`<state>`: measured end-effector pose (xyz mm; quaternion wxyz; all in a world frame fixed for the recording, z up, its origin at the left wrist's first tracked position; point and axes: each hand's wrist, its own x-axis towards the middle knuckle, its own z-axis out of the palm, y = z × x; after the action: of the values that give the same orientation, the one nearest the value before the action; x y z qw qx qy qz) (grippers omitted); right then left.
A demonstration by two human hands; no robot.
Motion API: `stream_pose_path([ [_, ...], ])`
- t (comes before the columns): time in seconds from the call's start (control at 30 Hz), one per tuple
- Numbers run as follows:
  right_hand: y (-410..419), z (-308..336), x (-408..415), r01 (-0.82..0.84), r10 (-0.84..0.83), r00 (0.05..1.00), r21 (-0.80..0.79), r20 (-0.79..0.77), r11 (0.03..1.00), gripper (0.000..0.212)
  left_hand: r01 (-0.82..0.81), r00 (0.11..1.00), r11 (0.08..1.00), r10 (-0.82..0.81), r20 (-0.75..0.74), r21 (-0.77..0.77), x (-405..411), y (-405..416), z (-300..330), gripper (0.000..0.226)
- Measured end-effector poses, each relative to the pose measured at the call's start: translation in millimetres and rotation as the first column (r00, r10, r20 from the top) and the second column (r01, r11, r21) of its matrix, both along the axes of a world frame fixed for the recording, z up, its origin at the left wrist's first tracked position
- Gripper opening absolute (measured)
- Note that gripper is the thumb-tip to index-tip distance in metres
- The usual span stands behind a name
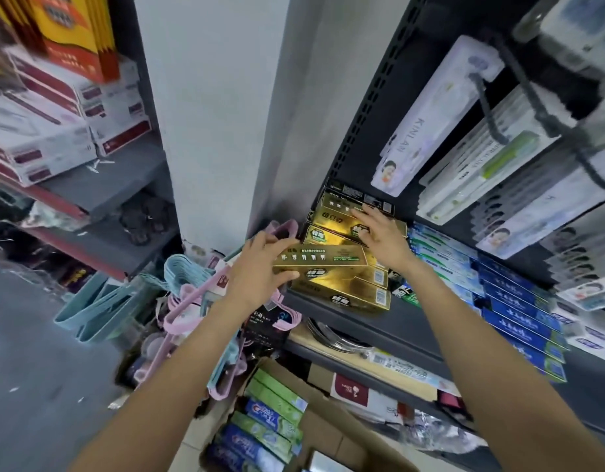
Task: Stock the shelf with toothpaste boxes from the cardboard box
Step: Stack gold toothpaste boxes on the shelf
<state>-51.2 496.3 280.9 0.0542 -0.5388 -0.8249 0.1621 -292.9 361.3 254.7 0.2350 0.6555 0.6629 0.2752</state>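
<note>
My left hand (pixel 260 267) grips the left end of a gold toothpaste box (pixel 323 257) and holds it over the stack of gold toothpaste boxes (pixel 342 291) on the dark shelf (pixel 406 321). My right hand (pixel 379 233) lies flat, fingers straight, on the upper gold boxes (pixel 331 219) farther back on that shelf. Below, an open cardboard box (pixel 331 420) holds several green and blue toothpaste boxes (pixel 267 417).
Blue toothpaste boxes (pixel 512 301) fill the shelf to the right of the gold ones. Carded toothbrush packs (pixel 440 107) hang on hooks above. Pink and blue plastic hangers (pixel 192 294) crowd the floor to the left. A white pillar (pixel 222 114) separates another shelf with white and red boxes (pixel 55 120).
</note>
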Motion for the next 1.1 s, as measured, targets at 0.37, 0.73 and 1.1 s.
stream_pose_path([
  [0.37, -56.5, 7.0, 3.9, 0.260, -0.253, 0.965, 0.160, -0.068, 0.952, 0.046, 0.043, 0.999, 0.999, -0.044, 0.027, 0.024, 37.3, 79.5, 9.3, 0.059],
  [0.73, -20.4, -7.6, 9.8, 0.456, -0.443, 0.889, 0.151, -0.114, 0.877, 0.064, -0.091, 0.906, 0.993, 0.115, 0.407, -0.078, 72.1, 147.5, 0.2, 0.063],
  [1.1, -34.3, -18.6, 4.8, 0.526, -0.464, 0.838, 0.198, -0.288, 0.827, 0.052, -0.135, 0.884, 0.989, 0.095, 0.458, 0.055, 70.7, 148.6, -1.9, 0.051],
])
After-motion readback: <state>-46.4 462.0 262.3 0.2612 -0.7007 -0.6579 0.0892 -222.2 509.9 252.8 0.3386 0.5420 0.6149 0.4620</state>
